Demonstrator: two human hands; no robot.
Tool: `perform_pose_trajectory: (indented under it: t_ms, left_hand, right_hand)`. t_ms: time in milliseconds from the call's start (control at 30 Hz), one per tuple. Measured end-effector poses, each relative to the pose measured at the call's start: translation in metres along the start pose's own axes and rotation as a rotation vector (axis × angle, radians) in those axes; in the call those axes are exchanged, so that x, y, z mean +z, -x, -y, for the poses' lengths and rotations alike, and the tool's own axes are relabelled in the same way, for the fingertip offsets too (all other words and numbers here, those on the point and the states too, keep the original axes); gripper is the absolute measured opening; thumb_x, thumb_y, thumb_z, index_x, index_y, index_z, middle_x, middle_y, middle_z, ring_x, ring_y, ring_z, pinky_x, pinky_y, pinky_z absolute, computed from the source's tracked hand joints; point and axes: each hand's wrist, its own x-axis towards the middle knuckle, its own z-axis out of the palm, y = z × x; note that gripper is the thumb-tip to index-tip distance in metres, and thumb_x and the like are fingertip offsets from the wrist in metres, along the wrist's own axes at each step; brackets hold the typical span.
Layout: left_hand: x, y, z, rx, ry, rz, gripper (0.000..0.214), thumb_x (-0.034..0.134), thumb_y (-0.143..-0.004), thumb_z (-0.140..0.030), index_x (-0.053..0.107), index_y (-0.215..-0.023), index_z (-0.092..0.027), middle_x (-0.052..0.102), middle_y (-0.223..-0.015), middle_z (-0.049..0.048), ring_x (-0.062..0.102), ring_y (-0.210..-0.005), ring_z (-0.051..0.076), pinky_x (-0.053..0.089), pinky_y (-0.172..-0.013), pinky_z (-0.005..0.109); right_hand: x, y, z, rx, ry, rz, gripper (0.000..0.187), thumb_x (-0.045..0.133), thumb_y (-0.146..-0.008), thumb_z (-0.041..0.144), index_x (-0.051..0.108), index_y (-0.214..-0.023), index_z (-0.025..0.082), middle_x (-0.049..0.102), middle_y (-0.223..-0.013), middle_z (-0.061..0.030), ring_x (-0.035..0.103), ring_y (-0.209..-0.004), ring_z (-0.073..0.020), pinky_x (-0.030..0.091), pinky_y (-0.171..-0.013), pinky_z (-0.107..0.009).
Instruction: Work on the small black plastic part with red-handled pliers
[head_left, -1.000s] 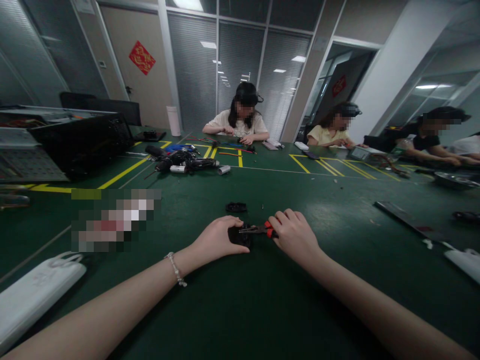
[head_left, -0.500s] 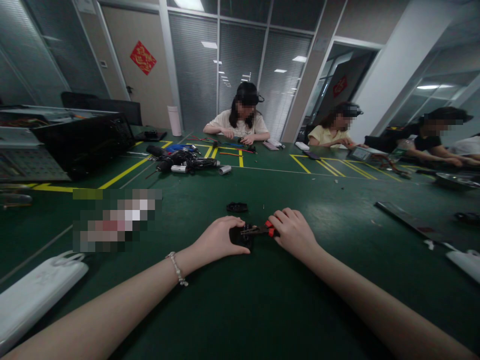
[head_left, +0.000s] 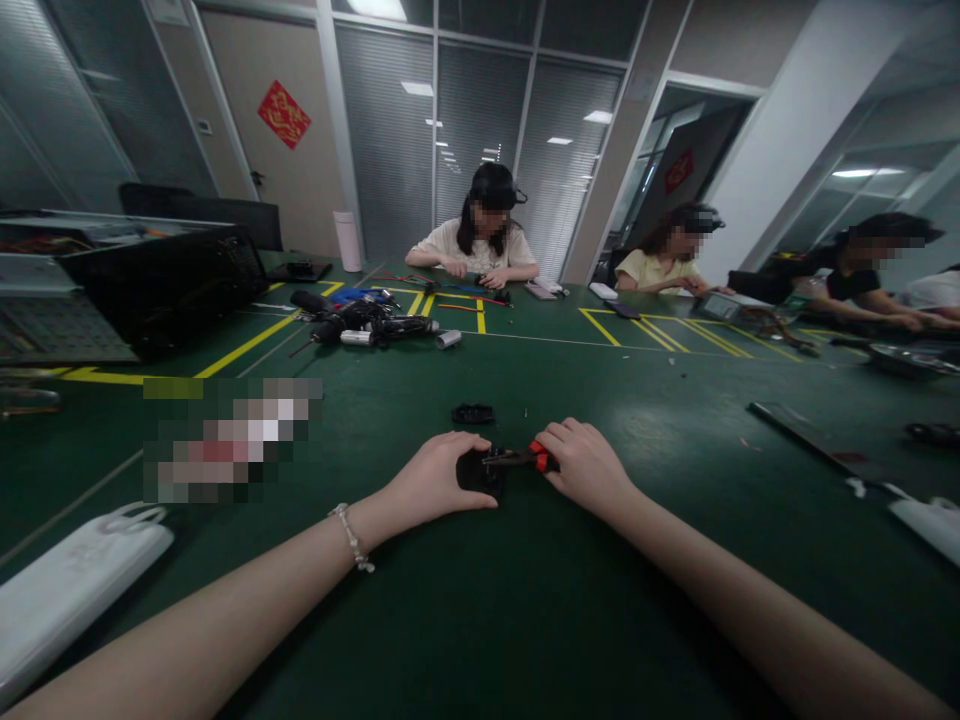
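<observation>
My left hand (head_left: 431, 478) is curled round a small black part (head_left: 478, 472) and holds it down on the green table (head_left: 525, 600). My right hand (head_left: 586, 465) grips red-handled pliers (head_left: 517, 458), whose jaws point left onto the black part. A second small black piece (head_left: 472, 413) lies on the table just beyond both hands. A bead bracelet sits on my left wrist.
A white pouch (head_left: 71, 590) lies at the near left edge. A pile of tools and cables (head_left: 360, 322) and a black case (head_left: 161, 290) stand far left. Three other people work at the far side. A dark strip (head_left: 814, 440) and white object (head_left: 930, 525) lie right.
Almost nothing has changed; both hands stay on the black part and pliers, with only slight shifts.
</observation>
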Motion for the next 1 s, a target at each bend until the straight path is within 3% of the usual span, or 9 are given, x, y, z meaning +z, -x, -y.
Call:
perform_pose_trajectory:
  t_ms: [433, 700, 1000]
  left_hand:
    - [0.001, 0.000, 0.005, 0.001, -0.052, 0.043, 0.074, 0.061, -0.059, -0.060, 0.042, -0.122, -0.028, 0.046, -0.125, 0.0050, 0.039, -0.116, 0.028, 0.031, -0.095, 0.044]
    - [0.003, -0.001, 0.004, 0.007, -0.079, 0.017, 0.074, 0.062, -0.058, -0.060, 0.044, -0.121, -0.026, 0.048, -0.123, 0.0053, 0.041, -0.113, 0.026, 0.032, -0.095, 0.042]
    - [0.000, -0.001, -0.001, -0.005, -0.079, 0.019, 0.073, 0.062, -0.059, -0.060, 0.046, -0.120, -0.025, 0.049, -0.121, 0.0052, 0.042, -0.112, 0.027, 0.033, -0.095, 0.042]
  right_hand:
    - [-0.008, -0.001, 0.004, 0.007, 0.043, 0.045, 0.025, 0.054, -0.068, 0.025, 0.057, -0.092, 0.018, 0.057, -0.087, -0.0050, 0.046, -0.079, -0.0188, 0.034, -0.067, -0.030]
    - [-0.019, 0.005, 0.016, 0.008, 0.209, -0.017, 0.026, 0.057, -0.066, 0.025, 0.057, -0.091, 0.016, 0.057, -0.088, -0.0085, 0.045, -0.084, -0.0223, 0.030, -0.071, -0.034]
    - [-0.016, 0.005, 0.013, -0.015, 0.225, -0.053, 0.029, 0.056, -0.067, 0.024, 0.055, -0.095, 0.016, 0.057, -0.091, -0.0078, 0.044, -0.085, -0.0228, 0.029, -0.073, -0.035]
